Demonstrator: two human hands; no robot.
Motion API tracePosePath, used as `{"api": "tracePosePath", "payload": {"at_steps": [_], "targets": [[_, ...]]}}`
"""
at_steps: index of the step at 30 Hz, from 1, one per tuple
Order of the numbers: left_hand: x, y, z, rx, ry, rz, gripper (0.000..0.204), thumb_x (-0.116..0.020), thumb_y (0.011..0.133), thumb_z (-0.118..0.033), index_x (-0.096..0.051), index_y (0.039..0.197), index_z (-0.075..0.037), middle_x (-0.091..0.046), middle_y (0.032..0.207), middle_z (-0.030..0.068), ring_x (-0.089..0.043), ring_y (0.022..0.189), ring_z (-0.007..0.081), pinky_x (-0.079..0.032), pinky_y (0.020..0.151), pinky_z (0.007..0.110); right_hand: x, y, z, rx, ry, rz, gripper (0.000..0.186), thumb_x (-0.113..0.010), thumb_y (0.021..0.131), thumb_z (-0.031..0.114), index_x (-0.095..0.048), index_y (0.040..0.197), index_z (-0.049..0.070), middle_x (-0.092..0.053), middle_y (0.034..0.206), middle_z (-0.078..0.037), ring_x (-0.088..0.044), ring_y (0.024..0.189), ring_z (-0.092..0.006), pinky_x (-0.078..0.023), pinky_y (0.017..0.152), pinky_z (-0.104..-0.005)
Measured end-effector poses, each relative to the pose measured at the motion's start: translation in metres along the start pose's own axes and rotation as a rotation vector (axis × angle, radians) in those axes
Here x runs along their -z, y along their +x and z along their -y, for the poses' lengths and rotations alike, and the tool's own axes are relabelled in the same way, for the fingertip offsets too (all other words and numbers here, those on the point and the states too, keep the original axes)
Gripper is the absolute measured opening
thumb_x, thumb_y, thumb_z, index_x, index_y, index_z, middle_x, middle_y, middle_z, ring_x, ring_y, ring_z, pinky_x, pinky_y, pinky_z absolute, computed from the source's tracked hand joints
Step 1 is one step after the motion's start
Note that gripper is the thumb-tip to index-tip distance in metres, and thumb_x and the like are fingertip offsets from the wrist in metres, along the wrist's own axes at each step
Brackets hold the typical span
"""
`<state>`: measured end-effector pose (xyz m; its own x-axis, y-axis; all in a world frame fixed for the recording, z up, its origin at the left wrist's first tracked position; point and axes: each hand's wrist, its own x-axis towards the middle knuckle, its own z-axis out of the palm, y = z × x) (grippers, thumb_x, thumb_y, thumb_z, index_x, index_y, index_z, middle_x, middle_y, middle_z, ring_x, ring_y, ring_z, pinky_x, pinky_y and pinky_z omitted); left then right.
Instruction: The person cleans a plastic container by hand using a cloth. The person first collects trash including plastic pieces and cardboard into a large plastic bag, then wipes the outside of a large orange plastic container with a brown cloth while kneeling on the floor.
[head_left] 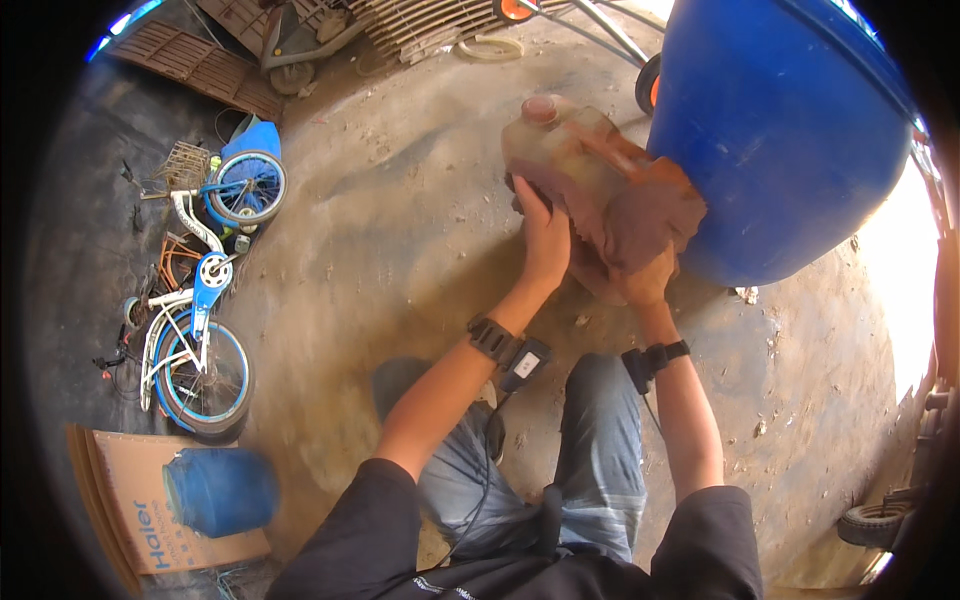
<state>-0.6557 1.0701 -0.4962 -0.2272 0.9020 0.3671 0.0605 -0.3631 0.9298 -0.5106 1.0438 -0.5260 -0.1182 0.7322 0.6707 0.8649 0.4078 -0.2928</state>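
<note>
A murky plastic jug with a reddish screw cap is held up before me, tilted, its capped end toward the far left. My left hand grips its near left side, thumb along the edge and the other fingers hidden beneath. A brownish-red cloth covers the jug's right end, blending with its stained surface. My right hand is closed on that cloth, pressing it against the jug; most of its fingers are out of sight. Just right of the jug stands a large blue plastic barrel.
A blue and white bicycle lies on the left. Below it, a small blue drum rests by flattened cardboard. Wheels with orange hubs stand behind the barrel. A small tyre lies at the lower right.
</note>
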Motion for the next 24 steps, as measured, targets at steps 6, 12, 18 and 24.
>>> {"api": "tracePosePath", "payload": {"at_steps": [6, 12, 18, 24], "targets": [[0.006, 0.071, 0.025, -0.310, 0.703, 0.192, 0.062, -0.053, 0.090, -0.016, -0.025, 0.141, 0.004, -0.037, 0.135, 0.0289, -0.035, 0.127, 0.0434, -0.026, 0.104, 0.054, -0.010, 0.005, 0.005, 0.048, 0.029, -0.050, 0.047, -0.071, 0.075, 0.034, -0.064, 0.115, 0.009, -0.064, 0.115, -0.011, -0.057, 0.112, -0.0314, -0.043, 0.093, -0.0434], [-0.015, 0.098, 0.041, -0.500, 1.025, 0.316, 0.051, -0.054, 0.085, -0.028, -0.047, 0.131, -0.007, -0.047, 0.123, 0.0220, -0.042, 0.118, 0.0394, -0.030, 0.096, 0.056, -0.053, -0.027, -0.029, 0.136, -0.178, -0.254, 0.045, -0.065, 0.075, 0.022, -0.067, 0.112, -0.003, -0.066, 0.115, -0.021, -0.065, 0.101, -0.0374, -0.047, 0.090, -0.0489], [-0.010, 0.110, 0.040, -0.501, 0.940, 0.355, 0.042, -0.063, 0.074, -0.030, -0.062, 0.109, -0.006, -0.062, 0.100, 0.0169, -0.058, 0.097, 0.0349, -0.046, 0.083, 0.049, -0.055, -0.036, -0.049, 0.121, -0.200, -0.074, 0.044, -0.062, 0.079, 0.025, -0.063, 0.114, -0.001, -0.063, 0.115, -0.018, -0.061, 0.104, -0.0328, -0.047, 0.091, -0.0442], [0.024, 0.105, 0.066, -0.374, 1.059, 0.311, 0.068, -0.066, 0.078, -0.009, -0.040, 0.140, -0.011, -0.045, 0.124, 0.0195, -0.044, 0.114, 0.0389, -0.037, 0.093, 0.049, -0.041, -0.024, -0.013, -0.011, 0.004, 0.126, 0.054, -0.067, 0.077, 0.031, -0.056, 0.122, 0.003, -0.058, 0.123, -0.014, -0.054, 0.115, -0.0293, -0.043, 0.097, -0.0405]]}}
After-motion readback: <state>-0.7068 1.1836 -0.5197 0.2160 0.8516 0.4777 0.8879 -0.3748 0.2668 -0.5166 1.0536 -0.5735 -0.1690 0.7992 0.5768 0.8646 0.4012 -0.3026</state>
